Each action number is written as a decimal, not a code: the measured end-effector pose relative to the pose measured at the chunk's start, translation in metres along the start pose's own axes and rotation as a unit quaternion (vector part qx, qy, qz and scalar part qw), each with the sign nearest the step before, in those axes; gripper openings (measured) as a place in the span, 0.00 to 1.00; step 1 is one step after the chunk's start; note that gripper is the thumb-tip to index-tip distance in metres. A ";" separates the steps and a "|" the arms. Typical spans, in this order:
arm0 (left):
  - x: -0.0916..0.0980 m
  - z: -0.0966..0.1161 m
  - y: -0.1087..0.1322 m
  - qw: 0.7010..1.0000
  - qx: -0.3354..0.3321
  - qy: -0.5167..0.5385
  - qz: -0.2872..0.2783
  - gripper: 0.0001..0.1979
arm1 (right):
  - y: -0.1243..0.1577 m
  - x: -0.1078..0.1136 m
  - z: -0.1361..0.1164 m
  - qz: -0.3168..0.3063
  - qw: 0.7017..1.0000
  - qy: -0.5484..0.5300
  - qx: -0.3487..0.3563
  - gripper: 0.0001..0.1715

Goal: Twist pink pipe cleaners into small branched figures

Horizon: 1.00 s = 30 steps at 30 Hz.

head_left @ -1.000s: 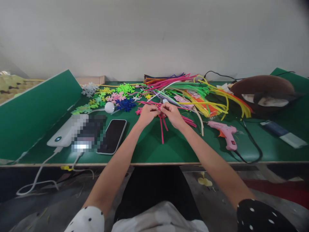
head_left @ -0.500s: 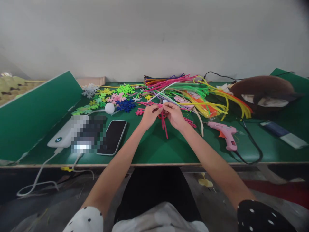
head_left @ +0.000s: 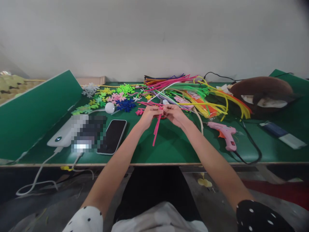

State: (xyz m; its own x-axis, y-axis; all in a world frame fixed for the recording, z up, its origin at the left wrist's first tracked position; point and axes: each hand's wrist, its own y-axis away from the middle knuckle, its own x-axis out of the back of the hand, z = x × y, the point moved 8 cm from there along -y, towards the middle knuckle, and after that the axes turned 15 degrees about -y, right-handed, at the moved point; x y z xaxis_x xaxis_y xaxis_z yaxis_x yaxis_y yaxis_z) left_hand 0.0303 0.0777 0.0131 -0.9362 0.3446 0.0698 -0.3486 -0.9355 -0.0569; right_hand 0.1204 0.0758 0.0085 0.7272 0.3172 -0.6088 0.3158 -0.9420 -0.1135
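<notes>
Both hands meet over the middle of the green table, pinching pink pipe cleaners [head_left: 156,130] where the strands come together. My left hand [head_left: 149,116] grips them from the left, thumb and fingertips closed. My right hand [head_left: 175,114] pinches the same spot from the right. Several strands hang down toward me between the hands. Just left of my left hand lies a small pink branched piece [head_left: 139,111]. Behind the fingers, partly hidden, are more pink strands and a small red item I cannot make out.
A pink glue gun [head_left: 225,134] with a black cord lies to the right. Loose pipe cleaners [head_left: 173,83] in many colours are heaped at the back. Snowflake shapes [head_left: 125,105] lie at the back left. A phone [head_left: 112,137] and a white power bank [head_left: 69,130] rest on the left.
The hanging pink strands have swung from pointing slightly right to pointing down and left. Both hands have come slightly nearer to me, still pinching. The pink strand ends below my right hand no longer show.
</notes>
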 end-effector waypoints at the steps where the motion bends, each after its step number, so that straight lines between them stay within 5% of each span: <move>1: 0.000 0.000 0.000 1.000 0.000 0.000 0.000 0.06 | 0.000 0.000 0.000 0.000 1.000 0.001 0.001 0.16; 30: -0.003 -0.002 0.001 0.998 0.003 -0.044 -0.038 0.05 | 0.005 -0.003 0.000 0.032 0.999 0.028 -0.013 0.13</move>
State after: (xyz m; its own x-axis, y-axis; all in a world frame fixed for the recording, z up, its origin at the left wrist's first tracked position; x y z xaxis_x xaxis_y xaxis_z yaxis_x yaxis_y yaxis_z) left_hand 0.0325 0.0763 0.0109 -0.8997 0.4061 0.1599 -0.4172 -0.9079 -0.0414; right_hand 0.1196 0.0695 0.0099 0.7790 0.2626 -0.5694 0.2828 -0.9576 -0.0546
